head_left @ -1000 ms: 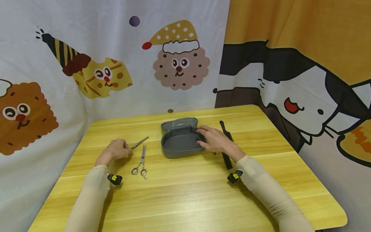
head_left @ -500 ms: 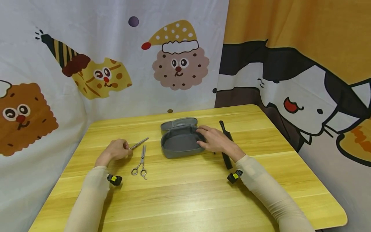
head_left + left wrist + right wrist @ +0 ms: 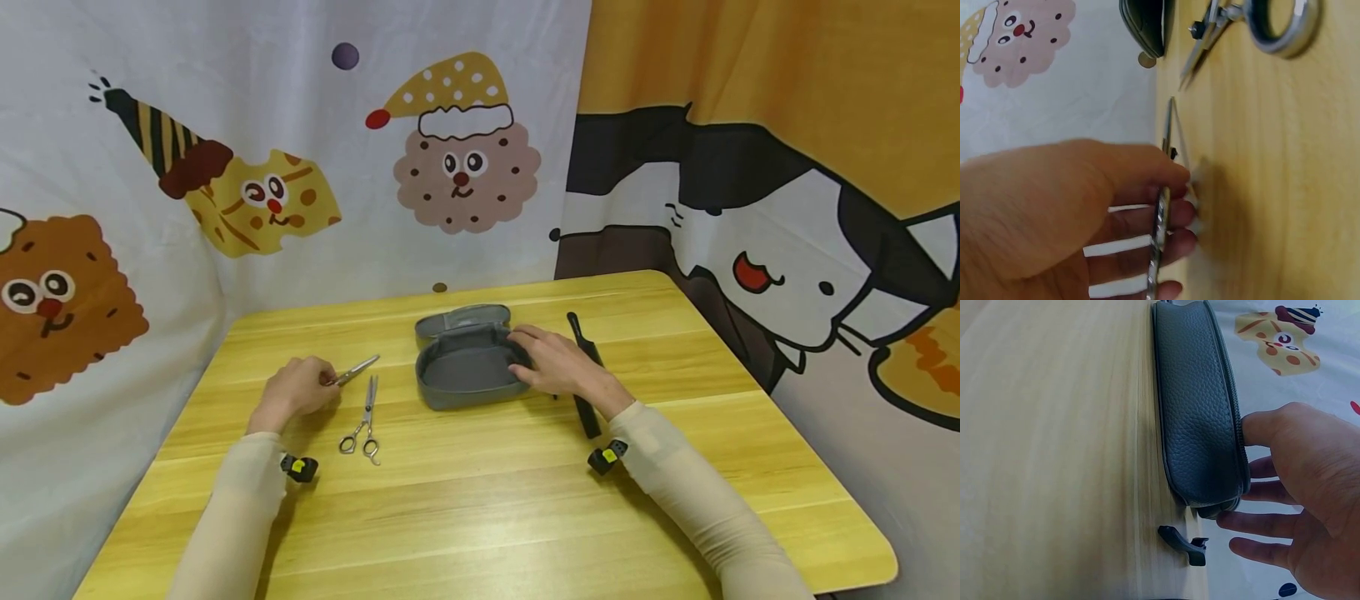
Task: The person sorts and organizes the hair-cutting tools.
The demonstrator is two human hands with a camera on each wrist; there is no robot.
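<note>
My left hand pinches a slim pair of silver scissors between thumb and fingers, close over the table. In the left wrist view, the blades of these scissors point away past the thumb, and the handle runs down across the fingers. A second pair of scissors lies on the table just right of that hand, blades pointing to the back. My right hand rests at the right rim of an open grey zip case, its fingers fairly straight. In the right wrist view, the thumb touches the zipper edge of the case.
A black comb with a handle lies right of the case, partly behind my right wrist. A small black curved piece sits near the case's end. The case's lid is folded back toward the printed curtain behind the table.
My left hand has shifted up slightly, and the blade tips of the scissors in it have drawn a little to the left. The right hand and the case stay where they were.
</note>
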